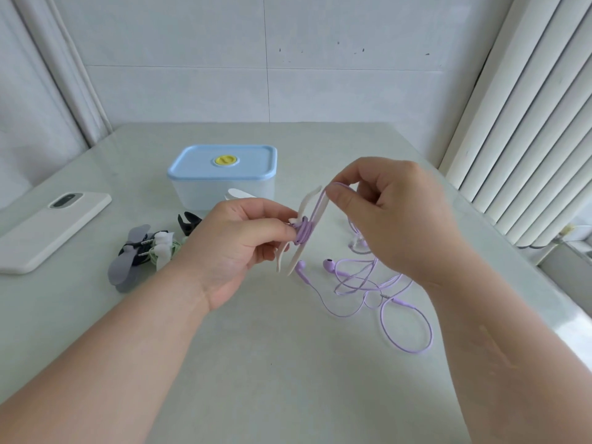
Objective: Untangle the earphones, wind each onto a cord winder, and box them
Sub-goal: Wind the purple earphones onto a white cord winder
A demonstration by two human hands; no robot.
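My left hand [238,238] pinches the middle of a cream cord winder [308,203], held above the table. Several turns of purple cable [303,231] wrap its waist. My right hand [394,213] grips a loop of that cable near the winder's top. The rest of the purple earphones [378,283] trails in loose loops on the table, with two earbuds [328,263] lying below the winder. The clear box with a blue lid [224,163] stands shut behind my left hand.
A grey winder [128,261] wound with black cord and a white winder [163,248] with green cord lie at left. A black winder [189,223] and another cream one [240,193] rest by the box. A white phone [54,229] lies far left. Blinds hang on the right.
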